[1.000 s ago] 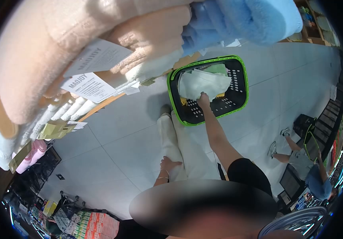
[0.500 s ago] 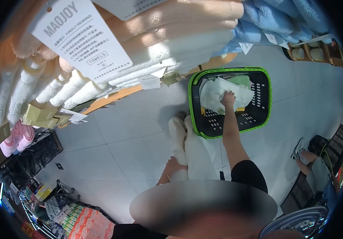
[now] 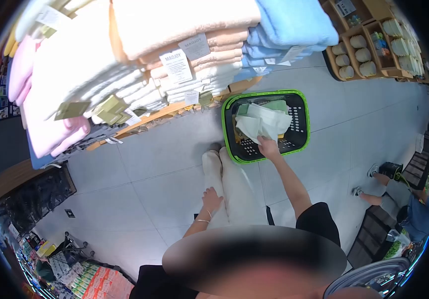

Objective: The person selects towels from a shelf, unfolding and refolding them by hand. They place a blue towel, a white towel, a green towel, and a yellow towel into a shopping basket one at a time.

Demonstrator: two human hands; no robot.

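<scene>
My right hand is closed on the near edge of a folded white cloth, inside a black shopping basket with a green rim. Pale green cloth shows beneath the white one. Something yellow peeks out at the sides below, mostly hidden. The basket stands on the floor just beyond my feet. My left hand lies on my white-trousered leg, fingers spread, holding nothing.
Stacks of peach towels and blue towels fill a display ahead, above the basket. A wooden shelf with rolled goods stands at upper right. A person is at the right. Boxed goods sit at lower left.
My right hand has drawn back toward me, bringing the white cloth's edge nearer the basket's front rim. My left hand has shifted slightly up my leg. The view has pulled back from the towels.
</scene>
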